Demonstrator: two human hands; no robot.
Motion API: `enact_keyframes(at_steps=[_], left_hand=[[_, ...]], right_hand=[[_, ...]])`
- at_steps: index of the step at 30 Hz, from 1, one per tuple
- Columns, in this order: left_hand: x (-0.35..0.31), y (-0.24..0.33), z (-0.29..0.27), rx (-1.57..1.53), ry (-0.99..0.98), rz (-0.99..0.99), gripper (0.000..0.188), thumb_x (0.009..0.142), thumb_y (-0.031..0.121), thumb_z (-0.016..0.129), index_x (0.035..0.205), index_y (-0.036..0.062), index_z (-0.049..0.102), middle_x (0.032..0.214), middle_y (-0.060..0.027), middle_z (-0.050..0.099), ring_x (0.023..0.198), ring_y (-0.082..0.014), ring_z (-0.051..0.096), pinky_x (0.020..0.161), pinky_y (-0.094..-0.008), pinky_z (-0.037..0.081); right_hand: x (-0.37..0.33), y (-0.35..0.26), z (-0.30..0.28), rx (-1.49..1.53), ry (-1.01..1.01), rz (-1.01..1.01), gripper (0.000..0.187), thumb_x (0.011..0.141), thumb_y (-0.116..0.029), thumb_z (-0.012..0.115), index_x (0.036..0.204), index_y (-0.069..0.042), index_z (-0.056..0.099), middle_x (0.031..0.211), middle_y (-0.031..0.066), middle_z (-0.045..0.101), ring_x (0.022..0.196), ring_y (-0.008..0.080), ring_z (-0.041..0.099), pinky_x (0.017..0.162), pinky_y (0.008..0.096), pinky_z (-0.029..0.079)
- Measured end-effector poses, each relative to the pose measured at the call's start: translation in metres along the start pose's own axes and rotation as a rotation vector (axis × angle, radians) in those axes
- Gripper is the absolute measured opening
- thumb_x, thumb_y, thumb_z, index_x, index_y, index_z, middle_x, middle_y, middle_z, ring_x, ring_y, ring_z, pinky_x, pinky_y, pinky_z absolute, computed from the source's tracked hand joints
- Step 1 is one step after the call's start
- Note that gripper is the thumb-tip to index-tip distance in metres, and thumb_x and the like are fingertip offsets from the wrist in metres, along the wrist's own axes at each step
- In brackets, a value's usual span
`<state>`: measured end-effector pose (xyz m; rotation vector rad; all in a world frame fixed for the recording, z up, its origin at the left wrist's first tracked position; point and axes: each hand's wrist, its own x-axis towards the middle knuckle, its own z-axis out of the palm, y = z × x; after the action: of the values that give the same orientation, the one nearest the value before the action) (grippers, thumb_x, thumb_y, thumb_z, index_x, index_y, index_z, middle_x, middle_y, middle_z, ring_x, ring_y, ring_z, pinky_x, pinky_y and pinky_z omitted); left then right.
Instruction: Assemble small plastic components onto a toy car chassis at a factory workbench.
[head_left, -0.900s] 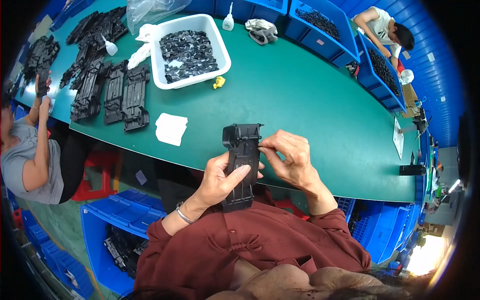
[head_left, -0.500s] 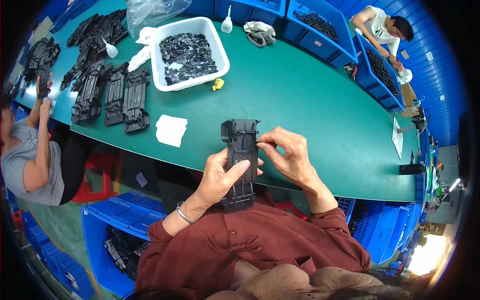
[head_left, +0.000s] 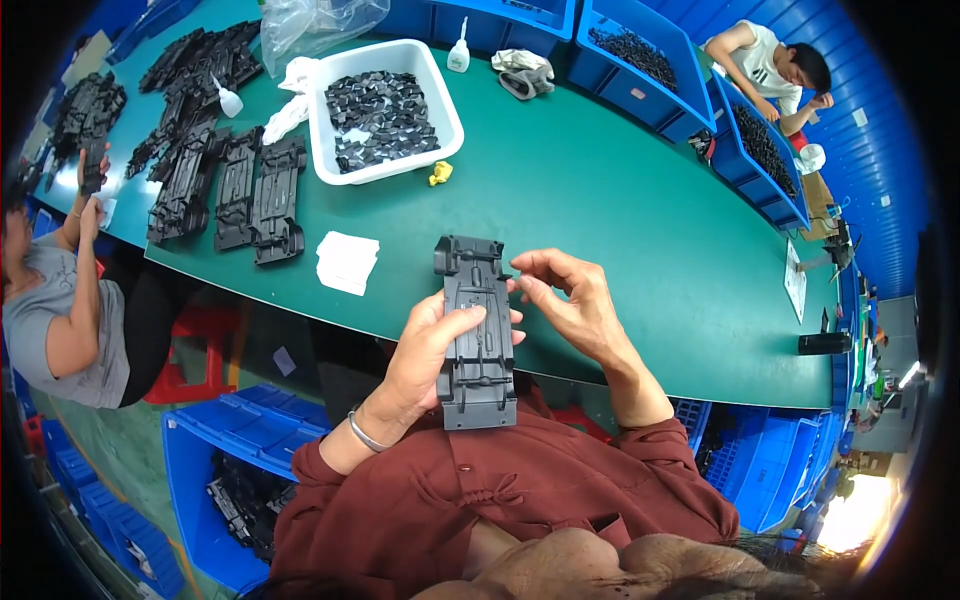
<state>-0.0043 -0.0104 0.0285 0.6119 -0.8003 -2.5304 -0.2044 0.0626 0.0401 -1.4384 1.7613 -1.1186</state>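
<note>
A long black plastic toy-car chassis [head_left: 478, 340] is held upright in front of my chest, its ribbed face toward me. My left hand [head_left: 428, 345] grips it from the left side, thumb across the face and fingertips showing past the right edge. Close to the chassis's upper right edge is my right hand [head_left: 572, 300], its index finger and thumb slightly apart. Whether a tiny part lies by those fingertips, I cannot make out. Left of the chassis, white paper sheets [head_left: 347, 263] lie on the green table [head_left: 620, 220].
A white tub [head_left: 455, 135] holds many small black pieces. More black chassis [head_left: 278, 200] lie to its left, near a white dropper bottle [head_left: 229, 100]. Crumpled yellow scrap [head_left: 440, 173] sits beside the tub. Blue bins [head_left: 640, 95] line the far edge; two people work nearby.
The chassis has turned in my left hand, so its face shows more fully, and shifted slightly left. My right thumb and index finger have parted from their pinch at its edge.
</note>
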Motion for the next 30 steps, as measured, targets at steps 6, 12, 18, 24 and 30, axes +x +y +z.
enact_keyframes(at_steps=[6, 12, 18, 24, 30], left_hand=[[0.0025, 0.0059, 0.0032, -0.21, 0.04, -0.103, 0.042, 0.102, 0.015, 0.047, 0.136, -0.0078, 0.053, 0.118, -0.0236, 0.069, 0.104, -0.0302, 0.072, 0.086, -0.0384, 0.062], [0.0079, 0.0024, -0.0002, -0.259, 0.029, -0.141, 0.04, 0.103, 0.017, 0.045, 0.134, -0.0076, 0.055, 0.12, -0.0245, 0.068, 0.103, -0.0314, 0.072, 0.085, -0.0392, 0.062], [0.0089, 0.0009, 0.001, -0.251, 0.02, -0.138, 0.039, 0.104, 0.018, 0.045, 0.133, -0.0063, 0.055, 0.121, -0.0245, 0.068, 0.103, -0.033, 0.072, 0.084, -0.0399, 0.062], [0.0095, -0.0012, -0.0019, -0.249, 0.005, -0.129, 0.039, 0.104, 0.018, 0.044, 0.134, -0.0062, 0.054, 0.123, -0.0242, 0.068, 0.103, -0.0328, 0.072, 0.083, -0.0393, 0.062], [0.0095, -0.0022, -0.0035, -0.248, -0.013, -0.125, 0.041, 0.105, 0.018, 0.043, 0.135, -0.0065, 0.053, 0.125, -0.0239, 0.067, 0.103, -0.0315, 0.072, 0.082, -0.0389, 0.063]], right_hand=[[0.0033, -0.0011, -0.0021, 0.134, -0.002, 0.14, 0.02, 0.099, -0.008, 0.062, 0.114, 0.004, 0.068, 0.095, 0.0083, 0.073, 0.09, 0.0144, 0.071, 0.076, 0.0284, 0.057], [0.0037, 0.0007, -0.002, 0.102, -0.015, 0.129, 0.021, 0.099, -0.011, 0.063, 0.113, 0.004, 0.068, 0.094, 0.0092, 0.074, 0.088, 0.0135, 0.071, 0.075, 0.0277, 0.056], [0.0044, 0.0, -0.0004, -0.034, 0.025, 0.058, 0.017, 0.095, -0.01, 0.068, 0.106, 0.003, 0.071, 0.094, 0.0078, 0.074, 0.087, 0.0132, 0.069, 0.079, 0.0293, 0.055], [0.0052, 0.003, 0.0001, -0.068, 0.031, 0.017, 0.014, 0.093, -0.009, 0.07, 0.101, 0.002, 0.073, 0.089, 0.0075, 0.073, 0.084, 0.0132, 0.068, 0.075, 0.0282, 0.052], [0.0046, 0.0056, 0.0029, -0.04, 0.056, 0.016, 0.013, 0.093, -0.009, 0.071, 0.098, 0.002, 0.072, 0.085, 0.0056, 0.073, 0.078, 0.0116, 0.068, 0.071, 0.0267, 0.051]])
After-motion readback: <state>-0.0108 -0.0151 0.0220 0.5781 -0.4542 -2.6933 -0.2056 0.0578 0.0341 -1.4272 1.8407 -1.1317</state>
